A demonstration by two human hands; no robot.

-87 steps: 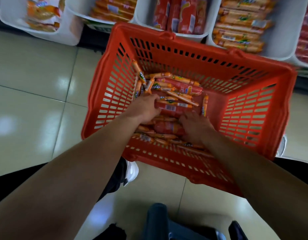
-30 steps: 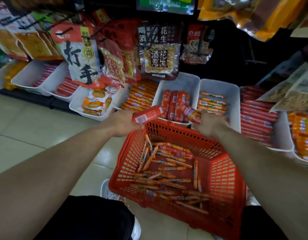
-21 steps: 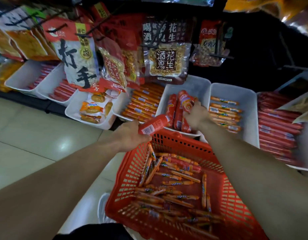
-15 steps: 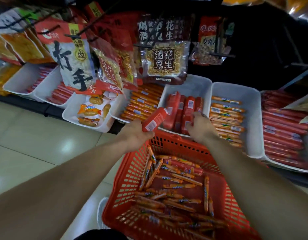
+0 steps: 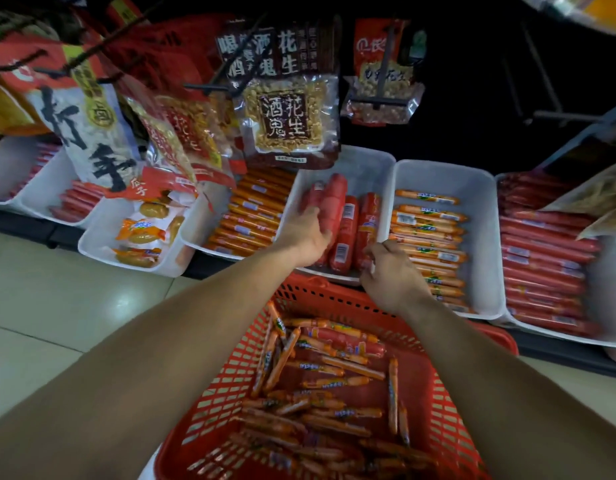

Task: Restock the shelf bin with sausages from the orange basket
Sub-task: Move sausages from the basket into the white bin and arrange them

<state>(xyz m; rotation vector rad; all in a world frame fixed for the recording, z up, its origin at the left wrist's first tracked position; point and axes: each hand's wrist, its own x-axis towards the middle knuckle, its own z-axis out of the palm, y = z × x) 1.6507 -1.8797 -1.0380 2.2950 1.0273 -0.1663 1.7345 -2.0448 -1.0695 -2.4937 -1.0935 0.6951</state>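
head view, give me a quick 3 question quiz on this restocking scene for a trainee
1. True or false: the left hand is on a thick red sausage inside the white bin.
2. Which lies directly right of that bin? A) bin of thin orange sausages B) bin of peanuts C) an empty bin
3. Fill in: the orange basket holds mostly ____ sausages and stands in front of the shelf.

Key: 1 true; 2 A; 3 thin. The right hand hovers at the bin's near edge; whether it grips anything is unclear.
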